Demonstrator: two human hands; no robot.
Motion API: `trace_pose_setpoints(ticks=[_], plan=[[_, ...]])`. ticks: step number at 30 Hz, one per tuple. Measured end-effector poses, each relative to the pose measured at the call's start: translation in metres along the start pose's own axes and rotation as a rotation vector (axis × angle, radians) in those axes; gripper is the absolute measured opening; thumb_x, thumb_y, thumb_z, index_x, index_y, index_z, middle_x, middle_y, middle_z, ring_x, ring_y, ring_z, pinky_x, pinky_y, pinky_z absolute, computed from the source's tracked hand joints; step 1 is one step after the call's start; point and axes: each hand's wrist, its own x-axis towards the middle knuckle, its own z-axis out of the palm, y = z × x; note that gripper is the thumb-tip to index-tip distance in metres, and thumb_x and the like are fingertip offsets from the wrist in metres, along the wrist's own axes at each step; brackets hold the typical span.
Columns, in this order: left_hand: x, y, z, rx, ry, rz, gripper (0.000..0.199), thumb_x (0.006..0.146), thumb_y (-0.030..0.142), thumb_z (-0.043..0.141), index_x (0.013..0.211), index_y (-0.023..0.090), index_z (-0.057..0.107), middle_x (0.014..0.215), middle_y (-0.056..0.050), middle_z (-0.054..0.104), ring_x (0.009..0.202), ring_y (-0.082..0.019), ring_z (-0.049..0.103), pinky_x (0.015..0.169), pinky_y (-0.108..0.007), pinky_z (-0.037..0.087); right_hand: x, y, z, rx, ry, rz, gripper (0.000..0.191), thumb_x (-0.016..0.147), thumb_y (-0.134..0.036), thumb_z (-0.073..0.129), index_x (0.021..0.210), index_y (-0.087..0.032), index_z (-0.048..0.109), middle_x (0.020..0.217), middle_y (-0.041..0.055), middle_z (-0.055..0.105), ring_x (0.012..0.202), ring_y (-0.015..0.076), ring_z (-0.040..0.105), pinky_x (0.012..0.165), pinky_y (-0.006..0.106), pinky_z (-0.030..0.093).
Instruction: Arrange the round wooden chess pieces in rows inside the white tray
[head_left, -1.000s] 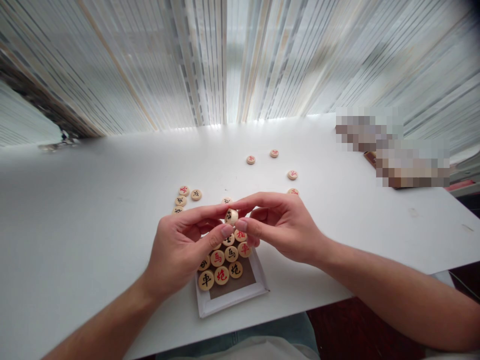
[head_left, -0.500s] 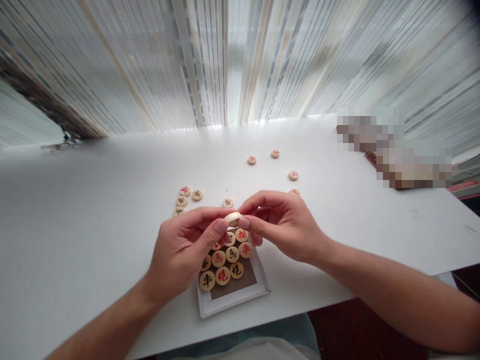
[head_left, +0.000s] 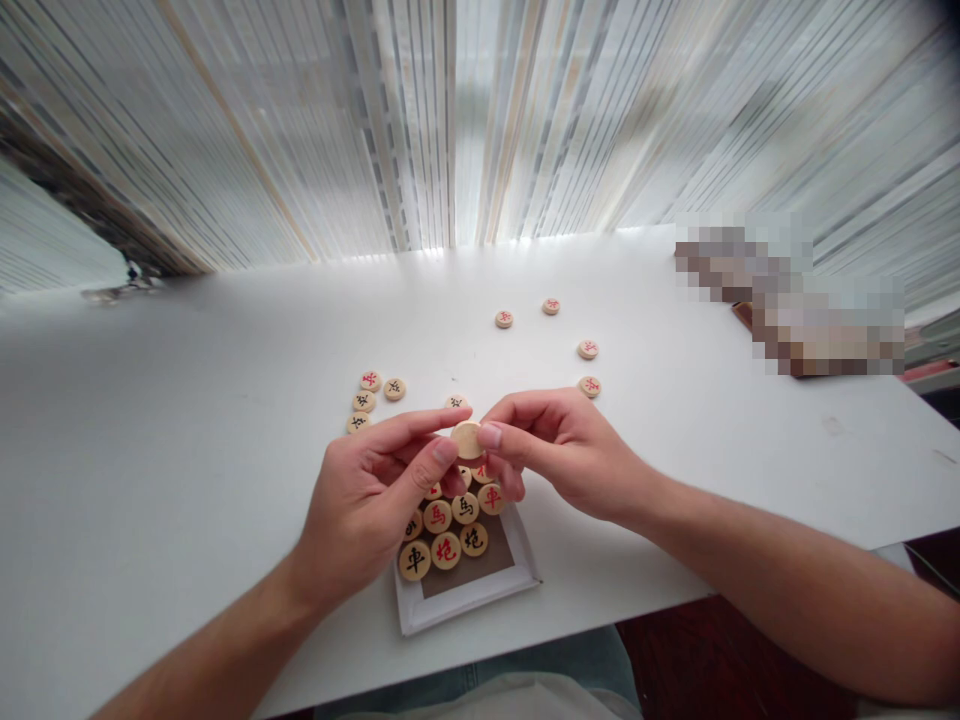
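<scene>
Above the box, a round wooden Chinese chess piece (head_left: 466, 440) is tilted so that a plain, unmarked face shows. My right hand (head_left: 566, 445) pinches its right edge between thumb and fingers. At its left edge, the thumb of my left hand (head_left: 382, 490) touches it, with the index finger stretched along its top. Below both hands sits a shallow white box (head_left: 472, 613) with a brown bottom. Rows of pieces marked in red and black lie in it, among them a black piece (head_left: 415, 561) and a red piece (head_left: 445, 551). My hands hide its far part.
Loose pieces lie on the white table (head_left: 225, 440): a small group by a red-marked piece (head_left: 370, 381) at left, one black-marked piece (head_left: 456, 403) just beyond my hands, and several red ones around a piece (head_left: 588, 350) at right. A striped curtain (head_left: 420, 120) hangs behind.
The held piece has turned from nearly edge-on to showing its blank face. My right hand has dropped slightly, uncovering a red-marked piece on the table.
</scene>
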Motion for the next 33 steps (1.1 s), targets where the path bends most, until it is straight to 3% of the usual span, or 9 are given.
trace_pose_setpoints(ticks=[7,14,20,26,33], plan=[[0.0000,0.0021,0.0049,-0.036,-0.017,0.013,0.032,0.088,0.008,0.087,0.118,0.021,0.088,0.075,0.000,0.084,0.068,-0.012,0.081,0.064,-0.013,0.065,-0.0006,-0.0011,-0.0004,-0.028,0.011,0.036,0.037,0.084,-0.045,0.095,0.078,-0.014,0.076,0.062,-0.0011,0.070,0.055,0.0086,0.064,0.056,0.019,0.056],[-0.0047,-0.0020,0.0029,0.047,-0.115,0.042,0.031,0.095,0.013,0.083,0.124,0.023,0.086,0.095,-0.004,0.090,0.080,-0.016,0.086,0.076,-0.016,0.068,-0.0010,0.0007,0.0019,0.004,0.008,0.084,0.039,0.069,-0.031,0.105,0.075,-0.014,0.072,0.062,-0.0024,0.068,0.052,0.0057,0.056,0.048,0.014,0.043],[-0.0033,-0.0008,0.0036,0.104,-0.174,0.107,0.033,0.095,0.010,0.081,0.126,0.022,0.085,0.098,-0.005,0.090,0.085,-0.018,0.087,0.080,-0.018,0.069,-0.0026,-0.0027,0.0031,-0.055,-0.004,0.082,0.039,0.077,-0.038,0.100,0.073,-0.014,0.070,0.059,-0.0027,0.065,0.051,0.0062,0.051,0.047,0.017,0.039],[-0.0028,0.0020,0.0041,0.060,-0.082,0.018,0.027,0.093,0.014,0.085,0.119,0.021,0.086,0.086,-0.003,0.089,0.076,-0.016,0.086,0.072,-0.017,0.068,-0.0025,-0.0023,0.0009,-0.081,-0.032,0.052,0.040,0.089,-0.049,0.089,0.078,-0.016,0.069,0.060,-0.0020,0.063,0.051,0.0090,0.052,0.051,0.022,0.042],[-0.0036,0.0022,0.0042,0.039,-0.046,0.022,0.027,0.092,0.013,0.086,0.117,0.021,0.087,0.084,-0.003,0.088,0.074,-0.017,0.085,0.071,-0.018,0.068,-0.0010,-0.0012,0.0006,0.026,-0.060,0.089,0.037,0.076,-0.033,0.101,0.083,-0.016,0.069,0.063,-0.0037,0.065,0.052,0.0075,0.054,0.049,0.019,0.042]])
